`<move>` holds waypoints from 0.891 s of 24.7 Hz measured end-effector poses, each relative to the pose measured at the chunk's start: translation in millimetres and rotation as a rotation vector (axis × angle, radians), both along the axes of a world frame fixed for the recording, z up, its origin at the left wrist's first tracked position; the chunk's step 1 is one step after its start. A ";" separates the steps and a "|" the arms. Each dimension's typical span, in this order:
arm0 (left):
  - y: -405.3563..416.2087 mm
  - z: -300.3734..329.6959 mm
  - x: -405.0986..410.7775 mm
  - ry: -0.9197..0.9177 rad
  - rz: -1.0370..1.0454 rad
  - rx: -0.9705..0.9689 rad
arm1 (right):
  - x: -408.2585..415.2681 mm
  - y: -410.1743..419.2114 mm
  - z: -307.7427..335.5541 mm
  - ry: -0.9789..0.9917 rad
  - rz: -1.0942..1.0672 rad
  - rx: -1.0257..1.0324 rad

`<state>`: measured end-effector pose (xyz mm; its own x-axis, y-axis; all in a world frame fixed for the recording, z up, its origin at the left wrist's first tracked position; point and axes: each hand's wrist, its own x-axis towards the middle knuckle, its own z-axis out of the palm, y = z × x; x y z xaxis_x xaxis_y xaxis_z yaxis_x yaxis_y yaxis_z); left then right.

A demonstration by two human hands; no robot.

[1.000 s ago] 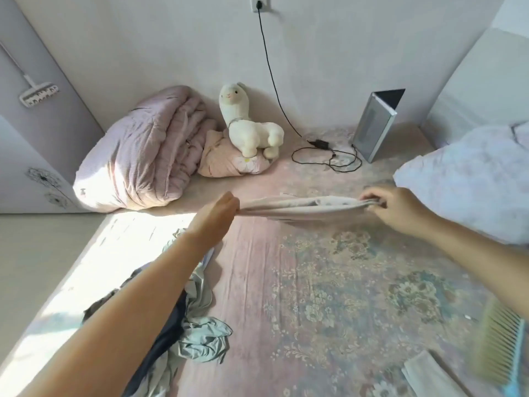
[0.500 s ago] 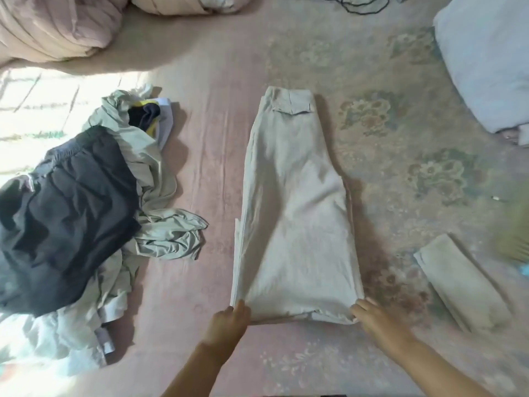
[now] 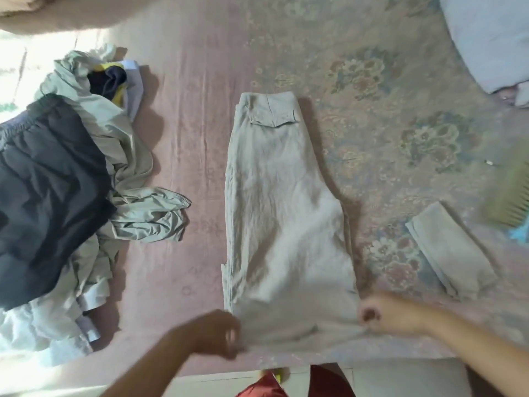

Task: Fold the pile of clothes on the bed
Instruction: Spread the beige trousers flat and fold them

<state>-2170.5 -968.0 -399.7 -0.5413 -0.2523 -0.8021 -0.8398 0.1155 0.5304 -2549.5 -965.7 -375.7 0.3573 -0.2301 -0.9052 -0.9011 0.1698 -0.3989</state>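
Trousers (image 3: pixel 286 213) flat on bed (image 3: pixel 194 138).
Left hand (image 3: pixel 220 335) and right hand (image 3: pixel 386 312) each pinch a near corner.

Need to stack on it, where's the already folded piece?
Head view, right side: the folded piece lies on the bed, right of the trousers, by the brush.

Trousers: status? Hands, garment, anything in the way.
Left hand and right hand both grip the near hem. Trousers flat on bed, halved lengthwise. Pile left, folded cloth right, both apart.
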 end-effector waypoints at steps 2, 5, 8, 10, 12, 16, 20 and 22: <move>-68.2 4.3 12.4 0.076 0.223 -0.065 | -10.7 -64.0 3.5 -0.048 -0.250 -0.154; -137.2 -16.2 12.2 0.347 1.140 -0.024 | -15.8 -134.7 -20.0 -0.203 -0.869 -0.371; -126.1 -61.2 -20.7 0.172 1.599 0.031 | -0.6 -134.0 -66.5 -0.026 -1.060 -0.302; -97.5 -85.9 -40.7 -0.014 1.586 -0.134 | 11.2 -109.1 -96.9 0.059 -1.097 -0.204; -81.0 -96.4 -49.1 -0.084 1.527 -0.326 | 21.9 -91.2 -110.6 0.046 -1.187 -0.233; -74.8 -91.3 -63.7 -0.065 1.393 -0.682 | 32.0 -80.2 -107.2 0.146 -1.030 -0.639; -91.6 -71.0 -76.9 0.141 1.356 -0.801 | 40.2 -78.0 -92.7 0.086 -0.972 -1.040; -108.5 -76.2 -71.0 0.185 1.425 -0.837 | 40.9 -83.9 -97.9 0.099 -1.022 -1.152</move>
<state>-2241.6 -1076.5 -475.9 0.4195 -0.8945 -0.1544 -0.4520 -0.3533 0.8191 -2508.6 -1049.6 -473.6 -0.4310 -0.8988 -0.0806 -0.6262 0.3622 -0.6905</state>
